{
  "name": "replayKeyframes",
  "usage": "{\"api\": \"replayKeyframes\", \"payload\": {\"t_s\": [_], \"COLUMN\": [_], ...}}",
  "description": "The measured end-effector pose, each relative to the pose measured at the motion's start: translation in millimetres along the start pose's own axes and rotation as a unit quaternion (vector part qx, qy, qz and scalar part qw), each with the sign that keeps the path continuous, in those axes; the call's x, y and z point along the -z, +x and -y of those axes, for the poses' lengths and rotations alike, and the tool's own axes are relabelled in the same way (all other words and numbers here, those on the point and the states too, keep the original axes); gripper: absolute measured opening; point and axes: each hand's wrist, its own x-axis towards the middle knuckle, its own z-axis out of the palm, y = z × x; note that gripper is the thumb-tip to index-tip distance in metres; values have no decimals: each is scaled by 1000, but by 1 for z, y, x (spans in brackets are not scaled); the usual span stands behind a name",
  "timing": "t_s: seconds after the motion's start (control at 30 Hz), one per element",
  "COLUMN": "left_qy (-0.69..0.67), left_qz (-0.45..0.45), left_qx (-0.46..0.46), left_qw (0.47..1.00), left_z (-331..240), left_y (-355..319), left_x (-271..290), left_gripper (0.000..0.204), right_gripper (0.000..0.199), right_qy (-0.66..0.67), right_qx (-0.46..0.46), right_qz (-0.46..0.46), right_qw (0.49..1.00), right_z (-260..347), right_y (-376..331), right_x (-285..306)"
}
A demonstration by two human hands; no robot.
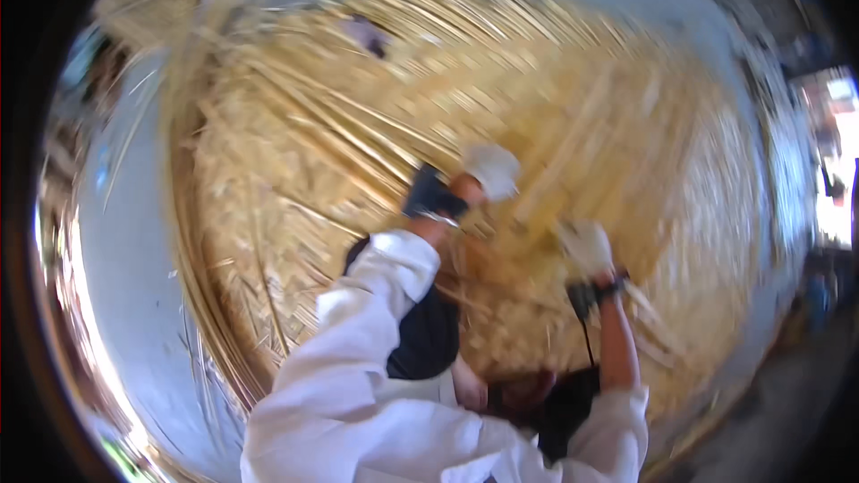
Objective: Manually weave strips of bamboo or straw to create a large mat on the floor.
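Note:
Both my hands wear white gloves and reach over a large woven mat of pale yellow strips (304,161). My left hand (489,169) is near the middle of the mat, with a dark device strapped at its wrist. Lower and to the right, my right hand (586,249) is close to the weave, a black device and cord at its wrist. Motion smears the fingers of both hands, so I cannot make out whether they hold anything. Several long loose strips (358,139) lie across the mat to the left of my left hand.
A bundle of long strips (192,259) runs along the mat's left side. Grey floor (134,215) surrounds the mat, with stray slivers on it. A small purplish object (365,34) lies near the mat's far edge. Bright light enters at the far right.

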Motion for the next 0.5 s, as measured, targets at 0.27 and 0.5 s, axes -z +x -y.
{"api": "replayKeyframes", "payload": {"t_s": [0.27, 0.5], "left_qy": [41, 38], "left_qz": [157, 40], "left_qx": [49, 52], "left_qw": [986, 997], "left_z": [-25, -32], "left_y": [26, -8], "left_x": [23, 18], "left_gripper": [23, 20], "right_gripper": [29, 16], "right_qy": [-41, -51], "right_qx": [-26, 27], "right_qz": [-72, -299], "right_qw": [996, 953], "right_z": [-23, -14], "right_y": [7, -63], "right_x": [-11, -16]}}
